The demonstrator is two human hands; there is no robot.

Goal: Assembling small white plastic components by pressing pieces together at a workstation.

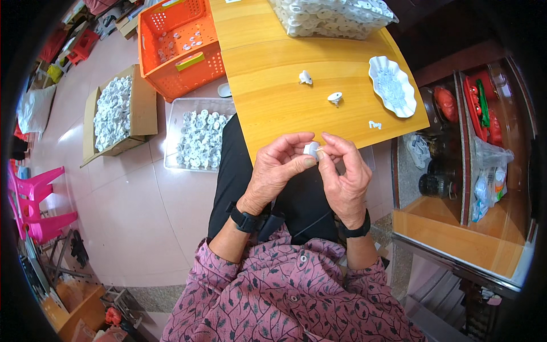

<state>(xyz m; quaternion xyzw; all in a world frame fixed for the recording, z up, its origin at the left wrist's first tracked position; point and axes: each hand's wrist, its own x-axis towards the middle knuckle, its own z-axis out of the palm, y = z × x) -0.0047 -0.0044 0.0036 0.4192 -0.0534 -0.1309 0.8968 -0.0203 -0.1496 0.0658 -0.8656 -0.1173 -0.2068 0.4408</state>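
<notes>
Both my hands meet just below the near edge of a yellow wooden table (273, 97). My left hand (276, 171) pinches a small white plastic part (311, 149) between thumb and fingers. My right hand (345, 174) presses its fingertips against the same part from the right. On the table lie two loose white parts (306, 77) (335, 97) and a tiny white piece (374, 124). A white scalloped dish (392, 85) holds small clear bits at the table's right.
A clear bin (330, 16) of white parts stands at the table's far end. On the floor to the left are an orange crate (181, 48), a clear tub (199, 137) and a cardboard box (117, 111), all with white parts. A wooden shelf (467, 148) stands right, pink stools (37, 202) far left.
</notes>
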